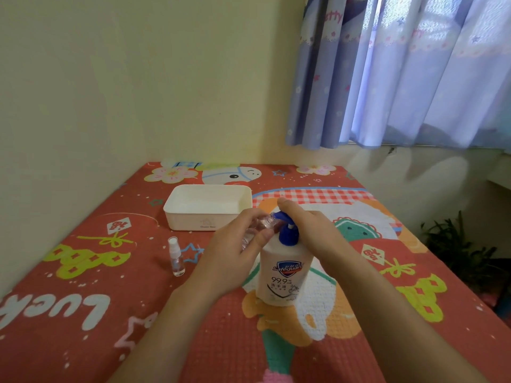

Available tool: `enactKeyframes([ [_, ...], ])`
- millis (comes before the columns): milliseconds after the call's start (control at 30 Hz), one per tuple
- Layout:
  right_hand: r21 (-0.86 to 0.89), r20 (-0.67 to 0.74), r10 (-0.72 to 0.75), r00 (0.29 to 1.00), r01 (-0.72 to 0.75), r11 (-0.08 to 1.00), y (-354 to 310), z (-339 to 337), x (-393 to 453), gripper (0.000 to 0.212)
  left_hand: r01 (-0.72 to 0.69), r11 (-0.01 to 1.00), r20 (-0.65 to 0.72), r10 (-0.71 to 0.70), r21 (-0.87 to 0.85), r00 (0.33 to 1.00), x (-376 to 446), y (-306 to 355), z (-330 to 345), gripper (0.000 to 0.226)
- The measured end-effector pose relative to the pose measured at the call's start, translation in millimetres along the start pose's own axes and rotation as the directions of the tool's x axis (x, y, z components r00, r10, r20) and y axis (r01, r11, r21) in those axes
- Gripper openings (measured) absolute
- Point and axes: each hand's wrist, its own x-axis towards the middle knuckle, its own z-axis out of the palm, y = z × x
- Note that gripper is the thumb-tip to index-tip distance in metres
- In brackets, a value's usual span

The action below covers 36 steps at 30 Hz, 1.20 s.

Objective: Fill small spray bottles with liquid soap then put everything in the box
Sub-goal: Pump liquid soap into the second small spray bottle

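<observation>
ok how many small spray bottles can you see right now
2. One small spray bottle stands capped on the mat, left of the soap bottle. The other bottle is held in the left hand at the pump spout.

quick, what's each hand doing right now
Left hand: grips a small clear spray bottle, tilted at the pump spout.
Right hand: open, pressing on the soap bottle pump.
</observation>
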Motion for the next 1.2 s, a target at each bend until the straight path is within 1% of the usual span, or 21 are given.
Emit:
enactKeyframes([
  [100, -0.021, 0.009, 0.000, 1.000, 0.000, 1.000, 0, -1, 0, 0.047, -0.005, 1.000, -0.005, 0.005, -0.006, 1.000, 0, 0, 1, 0.019],
  [200, -0.071, -0.030, -0.046, 0.998, 0.044, 0.997, 4, 3, 0, 0.051, 0.000, 1.000, 0.009, 0.001, -0.018, 1.000, -1, -5, 2, 0.018],
  [333, -0.098, -0.040, -0.117, 0.992, 0.112, 0.989, 8, 4, 0, 0.044, 0.004, 1.000, 0.009, -0.004, -0.022, 1.000, -5, -11, 4, 0.019],
  [467, -0.121, -0.049, -0.142, 0.989, 0.135, 0.983, 8, 5, 0, 0.044, 0.000, 0.999, -0.005, 0.000, -0.039, 1.000, -6, -11, 7, 0.018],
  [600, -0.140, -0.055, -0.119, 0.991, 0.111, 0.984, 7, 6, -1, 0.047, 0.011, 0.999, -0.003, -0.011, -0.041, 1.000, -6, -8, 6, 0.020],
  [700, -0.107, -0.038, -0.050, 0.998, 0.046, 0.993, 3, 5, 1, 0.050, 0.023, 0.999, -0.020, -0.023, -0.023, 1.000, -4, -6, 4, 0.017],
  [833, -0.067, -0.007, 0.004, 1.000, -0.005, 0.998, 2, 5, 3, 0.055, 0.010, 1.000, -0.044, -0.010, -0.002, 0.999, -3, -2, 3, 0.030],
  [1067, -0.067, -0.035, 0.007, 0.999, -0.009, 0.998, 7, 5, 4, 0.051, 0.036, 0.999, -0.064, -0.035, 0.020, 0.997, -2, -6, 7, 0.032],
  [1200, -0.075, -0.069, -0.014, 0.998, 0.009, 0.997, 10, 6, 3, 0.056, 0.075, 0.997, -0.053, -0.075, 0.003, 0.996, -2, -12, 8, 0.037],
])
